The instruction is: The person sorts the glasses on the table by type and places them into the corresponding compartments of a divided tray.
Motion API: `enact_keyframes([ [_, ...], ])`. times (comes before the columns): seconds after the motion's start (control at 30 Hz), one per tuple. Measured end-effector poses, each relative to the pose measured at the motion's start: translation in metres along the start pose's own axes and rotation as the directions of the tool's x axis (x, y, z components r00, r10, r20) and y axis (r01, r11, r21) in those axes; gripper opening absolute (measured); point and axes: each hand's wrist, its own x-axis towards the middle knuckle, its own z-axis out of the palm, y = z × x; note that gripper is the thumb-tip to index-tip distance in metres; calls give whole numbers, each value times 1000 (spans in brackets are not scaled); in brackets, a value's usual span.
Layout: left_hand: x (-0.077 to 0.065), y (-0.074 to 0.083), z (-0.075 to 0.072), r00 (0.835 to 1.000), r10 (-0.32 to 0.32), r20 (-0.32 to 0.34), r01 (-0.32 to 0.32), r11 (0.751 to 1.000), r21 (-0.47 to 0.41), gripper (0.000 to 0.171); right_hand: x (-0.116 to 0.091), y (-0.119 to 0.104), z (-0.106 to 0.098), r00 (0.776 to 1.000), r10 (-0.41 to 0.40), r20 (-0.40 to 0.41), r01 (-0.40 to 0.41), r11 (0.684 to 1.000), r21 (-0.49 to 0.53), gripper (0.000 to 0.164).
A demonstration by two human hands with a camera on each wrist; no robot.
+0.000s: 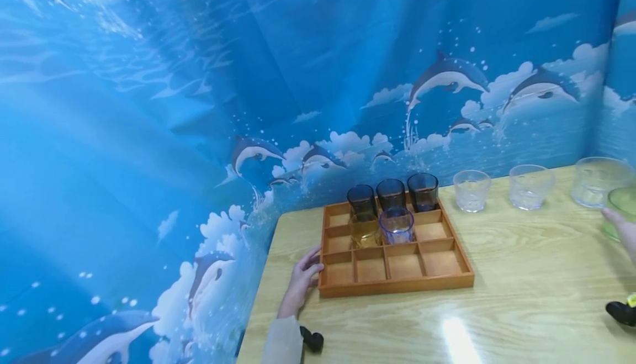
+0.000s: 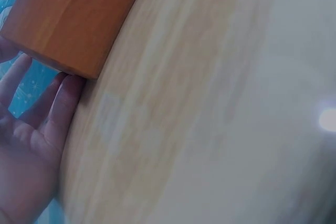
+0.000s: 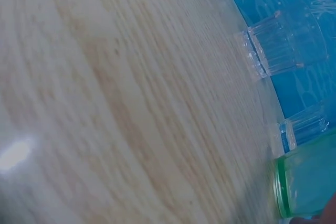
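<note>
A shiny blue dolphin sheet (image 1: 199, 104) hangs behind my pale wood-grain desk (image 1: 526, 259). My left hand (image 1: 301, 277) lies along the left side of the brown wooden tray (image 1: 397, 289), its fingers extended and touching the edge. My right hand (image 1: 626, 232) touches the green glass (image 3: 307, 179), at the desk's far right beside the clear glasses (image 1: 472, 191); it is mostly cut off, so I cannot tell whether its fingers close round it. I judge that smooth, slick wall wants a light, even hold, kept apart from its clear neighbour, while light pressure keeps the tray steady. The tray is a square-celled grid; its dark glasses (image 1: 361, 200), amber glass (image 1: 365, 232) and blue-rimmed glass (image 1: 397, 230) are round-mouthed and see-through.
</note>
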Motion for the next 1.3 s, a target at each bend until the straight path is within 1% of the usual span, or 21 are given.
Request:
enact_keyframes([
  [0.03, 0, 0, -1, 1000, -2, 1, 2, 1000, -6, 50, 0, -3, 0, 998, 54, 33, -54, 999, 9, 84],
  [0.1, -3, 4, -1, 1000, -4, 8, 4, 1000, -8, 50, 7, 4, -1, 989, 142, 51, -142, 990, -1, 90],
  [0.13, -5, 8, 0, 1000, 1, 16, -1, 1000, -9, 50, 11, 9, -2, 986, 158, 50, -157, 987, -23, 92],
  [0.17, -8, 12, 1, 1000, 0, 22, 1, 1000, -9, 50, 18, 17, -3, 987, 156, 29, -155, 987, -40, 91],
  [0.2, -10, 16, 2, 1000, -2, 27, 2, 1000, -10, 50, 24, 25, -4, 987, 156, 33, -154, 987, -54, 93],
  [0.23, -12, 19, 3, 1000, -1, 31, 1, 1000, -9, 50, 29, 33, -5, 988, 151, 18, -150, 987, -66, 93],
  [0.27, -13, 20, 3, 999, 1, 34, -1, 1000, -6, 50, 33, 38, -4, 990, 140, -12, -140, 988, -67, 92],
  [0.3, -13, 20, 3, 999, 4, 36, -4, 1000, -9, 50, 33, 38, -5, 989, 145, -5, -145, 988, -60, 93],
  [0.37, -10, 15, 2, 999, 0, 37, 0, 1000, -18, 50, 30, 38, -4, 990, 138, -17, -138, 989, -50, 92],
  [0.47, -3, 4, -2, 1000, 3, 28, -2, 1000, -23, 50, 18, 23, 0, 990, 107, -88, -113, 991, -68, 94],
  [0.6, -1, 1, -2, 1000, 7, 2, -7, 1000, 1, 49, -9, -19, 9, 984, 48, -170, -74, 986, -151, 95],
  [0.67, -1, 0, -2, 1000, 15, -7, -15, 1000, 12, 48, -22, -39, 13, 984, 17, -175, -50, 982, -185, 96],
  [0.7, -1, 0, -2, 1000, 14, -11, -14, 1000, 12, 48, -27, -48, 15, 987, 20, -162, -52, 980, -194, 97],
  [0.77, -1, 0, -2, 1000, 18, -12, -18, 1000, 11, 48, -34, -57, 21, 990, 18, -143, -47, 978, -204, 99],
  [0.87, -1, 1, -2, 1000, 12, -16, -11, 1000, 8, 48, -43, -69, 29, 997, 18, -79, -31, 985, -171, 101],
  [0.97, -1, 1, -1, 1000, 10, -18, -10, 1000, 10, 47, -50, -78, 38, 1000, 0, -15, -2, 991, -132, 102],
  [1.07, -1, 1, -1, 1000, 7, -19, -7, 1000, 10, 47, -56, -86, 46, 999, -23, 33, 27, 992, -121, 101],
  [1.3, -1, 1, 0, 1000, 0, -18, 0, 1000, 17, 47, -70, -100, 62, 990, -76, 116, 87, 992, -92, 100],
])
